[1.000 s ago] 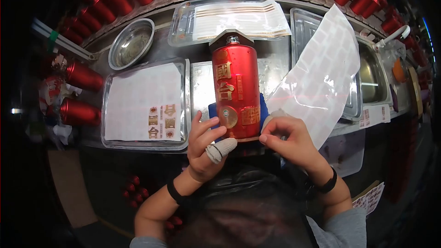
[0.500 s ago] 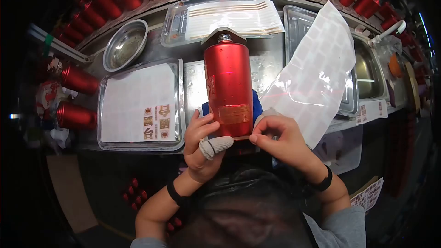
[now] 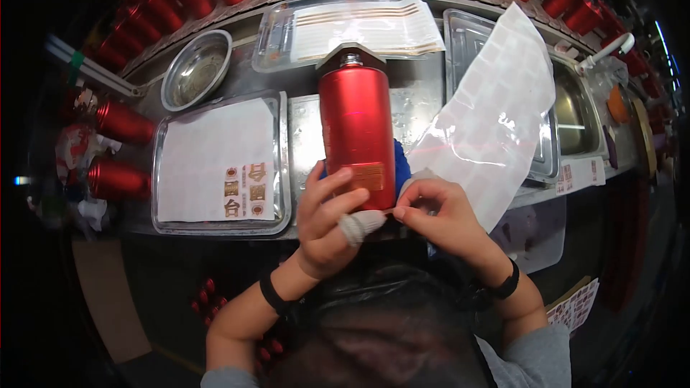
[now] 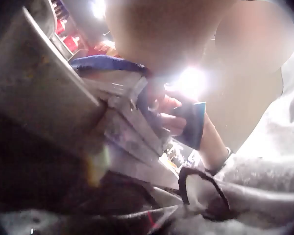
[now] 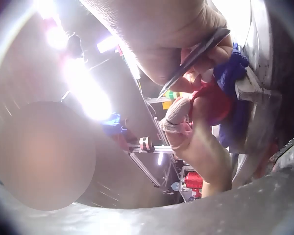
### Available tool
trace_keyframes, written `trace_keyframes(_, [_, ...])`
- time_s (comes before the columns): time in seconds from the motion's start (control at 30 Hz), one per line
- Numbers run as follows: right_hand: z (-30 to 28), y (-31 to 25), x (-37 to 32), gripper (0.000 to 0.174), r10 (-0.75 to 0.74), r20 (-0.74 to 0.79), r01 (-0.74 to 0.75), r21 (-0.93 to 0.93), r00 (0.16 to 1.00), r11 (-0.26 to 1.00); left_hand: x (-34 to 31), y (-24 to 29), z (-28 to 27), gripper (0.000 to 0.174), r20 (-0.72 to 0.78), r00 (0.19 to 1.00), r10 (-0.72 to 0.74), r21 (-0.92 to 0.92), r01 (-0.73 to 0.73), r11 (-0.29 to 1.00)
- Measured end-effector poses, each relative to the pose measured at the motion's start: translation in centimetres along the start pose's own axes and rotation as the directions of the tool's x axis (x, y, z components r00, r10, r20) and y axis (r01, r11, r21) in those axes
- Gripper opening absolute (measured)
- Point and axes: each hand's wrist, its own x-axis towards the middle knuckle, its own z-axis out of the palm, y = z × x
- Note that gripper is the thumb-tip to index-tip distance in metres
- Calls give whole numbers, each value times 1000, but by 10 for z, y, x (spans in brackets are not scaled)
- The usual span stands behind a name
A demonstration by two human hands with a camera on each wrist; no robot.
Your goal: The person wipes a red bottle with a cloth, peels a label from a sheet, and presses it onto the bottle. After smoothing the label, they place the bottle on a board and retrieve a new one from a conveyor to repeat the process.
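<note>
The counter (image 3: 420,80) carried the red bottle (image 3: 357,115) centrally, neck toward 12 o'clock. At its 7 o'clock, the left hand (image 3: 327,215) rested slightly bent fingers on the wall without encircling it. At its 5 o'clock, the right hand (image 3: 447,215) held its fingers nearly together beside the base; whether they gripped anything was indeterminable. Good execution probably required light, even pressure and a true neck direction.

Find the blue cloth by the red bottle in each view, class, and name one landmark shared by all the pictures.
Head: right of centre, showing beside the lower part of the red bottle, as blue cloth.
Left wrist: upper left of centre, a curved blue strip.
Right wrist: upper right, bunched beside the bottle's red base.
Shared landmark: the right hand, near the cloth in every view.
</note>
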Motion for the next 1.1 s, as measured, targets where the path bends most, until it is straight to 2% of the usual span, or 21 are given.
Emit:
trace_keyframes(0.03, [0,-2,-1,9,-17,21,18,-48,1000,999,-8,0,2,26,-49,996,-71,-52,69,996])
trace_keyframes(0.1, [2,-7,-3,9,5,19,-5,-28,1000,1000,-19,0,4,32,-126,972,-197,-167,175,970])
trace_keyframes(0.23, [3,-9,-2,10,-31,7,32,-31,999,999,-19,-1,-7,27,-36,984,-173,-72,170,983])
trace_keyframes(0.33, [5,-3,0,10,-42,-23,42,30,999,999,-10,-4,-10,23,34,999,-7,44,5,999])
trace_keyframes(0.37, [5,-2,1,11,-42,-28,43,36,999,998,-6,-2,-9,22,49,999,18,89,-22,996])
trace_keyframes(0.5, [5,-1,2,12,-7,-27,7,15,1000,1000,10,1,-6,22,141,986,87,87,-100,991])
trace_keyframes(0.6, [6,0,2,12,49,-28,-47,62,998,997,2,-2,-4,19,68,997,42,68,-47,997])
trace_keyframes(0.67, [9,-2,-1,12,59,-41,-56,87,997,995,-9,4,-1,28,-43,988,-147,-62,144,988])
trace_keyframes(0.73, [13,-9,-5,12,38,-51,-34,73,998,997,-18,5,2,31,-114,957,-266,-154,248,956])
trace_keyframes(0.83, [15,-11,-5,12,16,-62,-12,56,998,998,-21,1,-6,32,-51,979,-197,-84,192,978])
trace_keyframes(1.1, [22,-5,0,13,-49,-171,56,36,984,998,-21,-1,-6,34,-46,983,-179,-86,174,981])
